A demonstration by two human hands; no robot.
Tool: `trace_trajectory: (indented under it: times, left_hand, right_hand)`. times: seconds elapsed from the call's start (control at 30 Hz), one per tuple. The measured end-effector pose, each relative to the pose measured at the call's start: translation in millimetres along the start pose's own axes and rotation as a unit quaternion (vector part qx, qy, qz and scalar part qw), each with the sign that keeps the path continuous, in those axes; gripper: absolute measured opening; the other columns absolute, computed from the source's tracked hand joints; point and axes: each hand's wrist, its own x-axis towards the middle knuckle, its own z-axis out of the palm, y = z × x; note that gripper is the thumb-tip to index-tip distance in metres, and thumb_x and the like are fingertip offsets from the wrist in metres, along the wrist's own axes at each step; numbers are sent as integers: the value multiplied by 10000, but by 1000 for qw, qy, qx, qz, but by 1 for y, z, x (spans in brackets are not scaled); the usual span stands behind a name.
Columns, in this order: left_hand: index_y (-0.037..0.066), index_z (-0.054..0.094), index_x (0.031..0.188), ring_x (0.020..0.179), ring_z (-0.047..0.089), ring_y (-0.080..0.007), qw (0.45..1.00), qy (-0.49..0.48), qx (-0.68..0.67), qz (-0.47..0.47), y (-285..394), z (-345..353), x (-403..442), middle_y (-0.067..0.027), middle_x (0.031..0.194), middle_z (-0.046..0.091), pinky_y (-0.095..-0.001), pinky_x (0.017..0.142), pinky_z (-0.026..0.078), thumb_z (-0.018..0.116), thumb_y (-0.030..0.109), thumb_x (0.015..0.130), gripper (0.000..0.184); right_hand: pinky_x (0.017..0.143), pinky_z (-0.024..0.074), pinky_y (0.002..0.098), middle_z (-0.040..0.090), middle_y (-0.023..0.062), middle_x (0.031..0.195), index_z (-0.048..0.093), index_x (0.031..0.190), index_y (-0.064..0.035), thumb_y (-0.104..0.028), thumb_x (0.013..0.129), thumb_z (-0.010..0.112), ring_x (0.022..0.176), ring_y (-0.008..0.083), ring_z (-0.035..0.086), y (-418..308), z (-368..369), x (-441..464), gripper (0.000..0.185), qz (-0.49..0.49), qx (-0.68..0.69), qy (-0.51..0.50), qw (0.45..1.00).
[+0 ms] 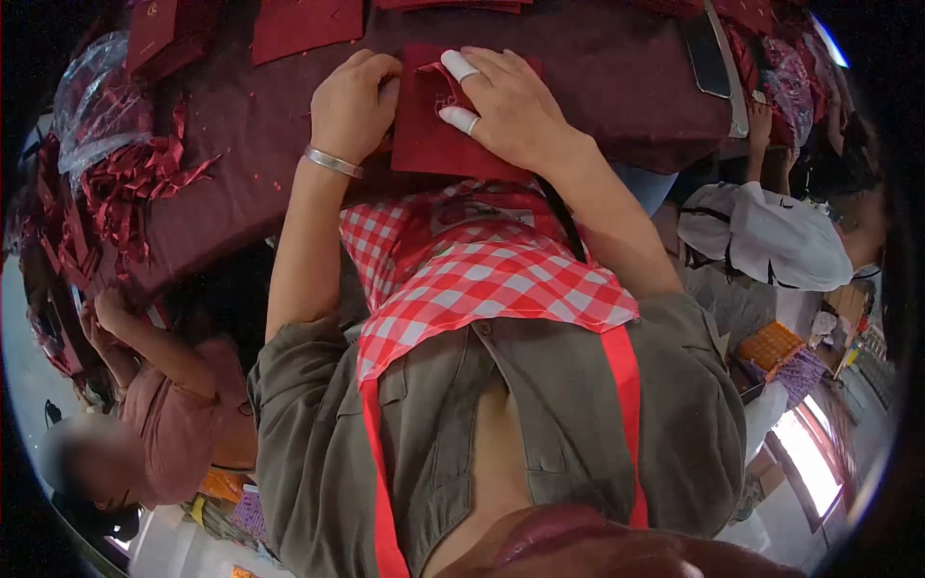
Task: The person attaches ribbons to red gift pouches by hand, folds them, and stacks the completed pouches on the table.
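A dark red flat piece, like a folded card or pouch (424,144), lies at the near edge of the cloth-covered table, with a pale gold mark on its face. My right hand (515,111) rests on it with fingers spread; white finger covers sit on the thumb and index finger. A raised red fold (431,72) shows beside the index fingertip. At the piece's left edge is my left hand (352,106), its fingers curled in and the thumb against the piece's side. What those fingers hold, if anything, is hidden. A silver bangle (333,162) circles the left wrist.
Red boxes or cards (306,27) lie along the table's far side. Red ribbons (145,178) and clear plastic (101,111) heap at the left. A dark phone (706,53) lies at the right. Another person (178,395) works at the left; someone's arms (761,135) reach in at the right.
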Motion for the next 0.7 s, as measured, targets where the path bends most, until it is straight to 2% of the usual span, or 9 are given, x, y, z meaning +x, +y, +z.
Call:
trace_trajectory:
  times: [0.1,0.2,0.27,0.37,0.43,0.53,0.6,0.63,0.7]
  left_hand:
    - [116,641,820,743,614,-294,995,27,86,43,-17,-17,4,-63,808,614,-398,617,485,636,209,797,96]
    - [137,639,826,749,610,-308,991,33,127,-29,-45,-40,4,-53,835,615,-414,612,483,627,239,814,103]
    - [143,639,858,759,613,-308,984,24,173,-39,-57,-42,1,-56,847,619,-409,622,489,633,252,814,117]
    - [125,637,899,765,621,-296,978,84,191,-32,-51,-38,-3,-69,865,624,-400,636,496,647,243,809,148]
    - [99,635,932,746,628,-280,993,99,47,-52,-28,-35,-10,-82,873,631,-377,642,500,663,231,803,187]
    - [67,648,882,683,625,-246,992,1,-68,-103,10,-31,-22,-89,756,630,-342,616,487,694,278,789,235]
    - [57,645,834,660,619,-242,992,-28,-41,-112,24,-27,-23,-83,703,622,-349,597,480,707,309,773,267]
    - [57,640,820,648,617,-249,994,-32,-20,-105,24,-20,-24,-83,699,625,-354,587,478,708,319,771,275]
    - [59,622,792,628,617,-280,994,-34,-25,-104,20,-13,-24,-95,686,634,-376,564,474,696,317,780,269]
  right_hand:
    - [1016,357,472,543,145,1236,510,1216,-8,-319,823,629,1201,290,471,2,3,-4,515,15,12,-9,1000]
    - [1027,348,470,529,143,1261,489,1240,-6,-319,838,613,1216,291,461,3,3,-3,524,12,21,-15,1000]
    - [1026,349,472,531,145,1257,492,1237,-6,-321,838,614,1219,292,460,1,8,-3,523,11,17,-8,1000]
    - [1027,352,462,534,153,1249,505,1220,-6,-324,837,616,1225,293,456,4,7,-1,509,3,23,-5,1000]
    - [1029,356,449,535,159,1245,515,1207,-7,-325,837,617,1228,293,454,7,1,-4,498,0,35,-11,999]
    - [988,398,400,540,165,1229,512,1234,-19,-329,823,647,1184,296,484,8,-12,0,532,-1,85,27,996]
    - [892,439,403,603,131,1095,533,1205,-16,-269,810,656,1071,293,541,2,-18,5,485,15,58,19,998]
    - [892,439,403,603,131,1095,533,1205,-16,-269,810,656,1071,293,541,2,-14,6,485,18,58,20,998]
    - [769,457,429,639,119,907,553,1176,-35,-198,813,624,889,295,595,5,-3,10,403,-7,37,45,998]
